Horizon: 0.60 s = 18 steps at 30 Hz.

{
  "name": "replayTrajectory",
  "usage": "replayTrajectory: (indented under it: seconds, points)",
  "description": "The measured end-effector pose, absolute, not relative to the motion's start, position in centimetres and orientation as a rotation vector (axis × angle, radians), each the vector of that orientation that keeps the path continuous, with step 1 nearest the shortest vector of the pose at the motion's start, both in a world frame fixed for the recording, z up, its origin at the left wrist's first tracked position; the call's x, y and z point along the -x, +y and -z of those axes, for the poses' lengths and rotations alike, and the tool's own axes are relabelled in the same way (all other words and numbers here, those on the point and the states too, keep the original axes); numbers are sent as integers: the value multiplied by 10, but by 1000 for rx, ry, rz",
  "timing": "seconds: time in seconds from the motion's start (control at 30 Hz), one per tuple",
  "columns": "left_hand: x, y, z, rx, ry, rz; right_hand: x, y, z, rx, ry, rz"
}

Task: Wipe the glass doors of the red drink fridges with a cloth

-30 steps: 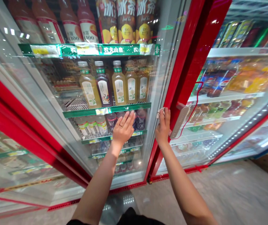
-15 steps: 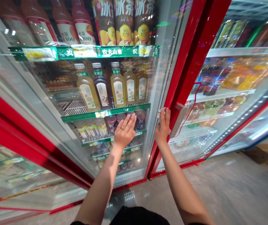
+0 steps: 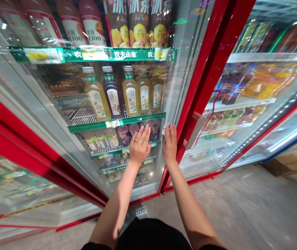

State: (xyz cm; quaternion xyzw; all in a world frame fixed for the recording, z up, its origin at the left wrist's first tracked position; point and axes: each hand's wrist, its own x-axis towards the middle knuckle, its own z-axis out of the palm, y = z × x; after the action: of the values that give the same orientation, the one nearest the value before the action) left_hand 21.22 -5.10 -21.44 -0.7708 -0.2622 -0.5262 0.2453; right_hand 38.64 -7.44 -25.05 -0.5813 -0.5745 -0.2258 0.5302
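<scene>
My left hand [image 3: 139, 145] lies flat against the glass door [image 3: 143, 92] of a drinks cooler, fingers stretched out and a ring on one of them. Just to its right, my right hand [image 3: 169, 143] presses a small crumpled white wipe [image 3: 164, 130] to the glass near the door's right edge. Most of the wipe is hidden under the fingers, so I cannot tell whether it is paper or cloth. Behind the glass, bottled drinks [image 3: 131, 95] stand on shelves with green edge strips [image 3: 117, 122].
A red door frame [image 3: 190, 100] runs up just right of my right hand, with a door handle [image 3: 196, 132] and a thin red cord [image 3: 214, 104] beside it. Another cooler with drinks [image 3: 231, 88] is on the right. A cardboard box [image 3: 285, 166] sits on the floor [image 3: 244, 205].
My right hand has slid left with the wipe, from beside the red frame onto the glass, closer to my left hand. My left hand stays almost in place.
</scene>
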Motion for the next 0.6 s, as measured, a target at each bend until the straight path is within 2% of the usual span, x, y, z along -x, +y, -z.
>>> replayTrajectory:
  seconds: [0.17,0.3,0.47,0.6]
  points:
    - [-211,-67,218,2138,-752,1463,-394,-66,237,1460,-1008,657]
    - [-204,-77,216,2136,-801,1427,-379,-56,223,1363,-1030,579]
    - [-194,-76,219,2187,-967,1340,-365,-71,239,1231,-1127,594]
    - [-192,-66,230,2177,-1039,1242,-367,-77,243,1232,-1002,637]
